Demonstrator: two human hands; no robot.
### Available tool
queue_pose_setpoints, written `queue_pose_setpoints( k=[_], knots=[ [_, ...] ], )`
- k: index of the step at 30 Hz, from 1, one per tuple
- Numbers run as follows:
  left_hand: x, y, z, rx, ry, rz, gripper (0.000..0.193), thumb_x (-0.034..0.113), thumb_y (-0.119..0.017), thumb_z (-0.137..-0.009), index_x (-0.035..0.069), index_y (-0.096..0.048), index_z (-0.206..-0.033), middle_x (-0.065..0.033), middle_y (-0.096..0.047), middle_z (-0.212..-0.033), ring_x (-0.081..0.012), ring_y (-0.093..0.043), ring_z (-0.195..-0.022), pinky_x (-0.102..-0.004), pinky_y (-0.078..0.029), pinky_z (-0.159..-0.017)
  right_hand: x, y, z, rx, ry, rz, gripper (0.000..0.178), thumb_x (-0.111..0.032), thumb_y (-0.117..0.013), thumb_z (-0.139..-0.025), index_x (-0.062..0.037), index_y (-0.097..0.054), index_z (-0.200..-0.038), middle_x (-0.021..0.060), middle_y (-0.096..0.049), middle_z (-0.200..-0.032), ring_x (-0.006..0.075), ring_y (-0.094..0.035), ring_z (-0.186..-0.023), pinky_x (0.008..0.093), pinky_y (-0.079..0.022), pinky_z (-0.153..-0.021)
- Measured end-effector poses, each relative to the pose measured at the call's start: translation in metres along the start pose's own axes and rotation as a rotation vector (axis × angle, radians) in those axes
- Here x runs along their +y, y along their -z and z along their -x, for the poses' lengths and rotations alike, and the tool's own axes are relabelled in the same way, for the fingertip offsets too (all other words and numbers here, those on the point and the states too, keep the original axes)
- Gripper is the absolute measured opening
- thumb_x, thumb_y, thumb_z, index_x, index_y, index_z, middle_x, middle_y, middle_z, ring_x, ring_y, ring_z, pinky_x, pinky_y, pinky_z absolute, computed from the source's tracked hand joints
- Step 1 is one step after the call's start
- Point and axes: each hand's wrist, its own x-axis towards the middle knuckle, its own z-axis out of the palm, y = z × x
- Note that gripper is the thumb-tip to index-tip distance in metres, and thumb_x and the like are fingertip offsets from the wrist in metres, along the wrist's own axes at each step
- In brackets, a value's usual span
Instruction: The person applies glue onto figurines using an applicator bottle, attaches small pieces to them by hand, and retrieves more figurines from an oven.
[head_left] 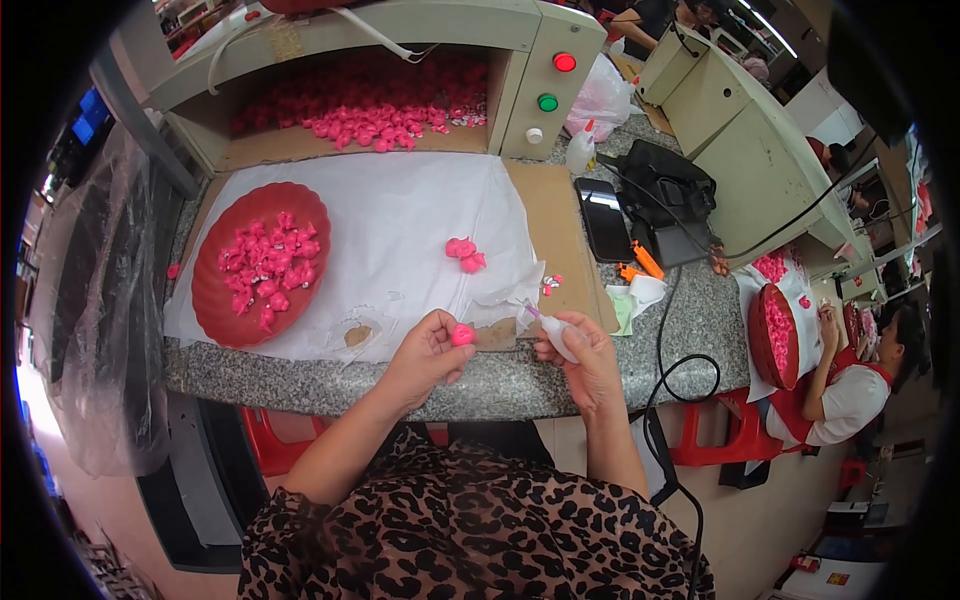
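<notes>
Brown-and-black leopard-print top (460, 530)

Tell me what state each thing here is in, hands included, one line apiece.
Left hand: pinching a small pink piece
Right hand: gripping a white bottle
White bottle: tilted
Red dish: partly filled with pink pieces
White paper: torn at near edge
Rear bottle: upright, red-tipped
Phone: lying flat
Red button, green button: lighting unclear

A black phone (604, 222) lies beside a black bag (668, 182)
</notes>
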Motion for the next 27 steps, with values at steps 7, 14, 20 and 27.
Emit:
queue_pose_setpoints(
  k=[7,14,20,27],
  knots=[
    [-0.009,-0.015,-0.013,-0.053,0.036,-0.012,0.022,0.001,-0.06,-0.075,0.006,-0.04,-0.084,-0.0032,-0.05,-0.081,-0.0061,-0.047,-0.06,-0.0184,-0.038,-0.043,-0.015,0.041,-0.013,-0.004,0.049,-0.063,0.041,-0.02,-0.064,-0.074,-0.0012,-0.048,-0.106,0.0076,-0.058,-0.083,0.0149,-0.057,-0.066,0.0237,-0.047,-0.056],
    [-0.017,-0.015,-0.014,-0.052,0.024,-0.028,0.027,0.001,-0.058,-0.076,0.001,-0.046,-0.1,-0.0036,-0.05,-0.083,-0.0066,-0.047,-0.06,-0.0194,-0.039,-0.045,-0.031,0.04,-0.046,0.143,0.257,0.365,0.026,-0.009,-0.058,-0.076,-0.0017,-0.05,-0.099,0.0076,-0.058,-0.081,0.0169,-0.057,-0.073,0.0253,-0.044,-0.063],
    [-0.018,-0.013,-0.014,-0.071,0.027,-0.022,0.031,0.001,-0.057,-0.077,0.0,-0.047,-0.106,-0.0046,-0.051,-0.091,-0.0083,-0.049,-0.07,-0.0207,-0.042,-0.054,-0.02,0.045,-0.073,0.116,0.601,1.328,0.015,-0.014,-0.061,-0.07,-0.0046,-0.061,-0.081,0.0104,-0.058,-0.076,0.0238,-0.058,-0.07,0.0323,-0.044,-0.06],
    [-0.021,-0.008,-0.013,-0.131,0.025,-0.008,0.033,0.002,-0.054,-0.079,-0.001,-0.044,-0.111,-0.0058,-0.051,-0.099,-0.0115,-0.051,-0.084,-0.0251,-0.045,-0.071,-0.021,0.029,-0.081,0.09,0.521,1.538,0.017,-0.019,-0.06,-0.069,-0.0046,-0.061,-0.078,0.0141,-0.058,-0.074,0.03,-0.056,-0.068,0.0366,-0.044,-0.06]
  ],
)
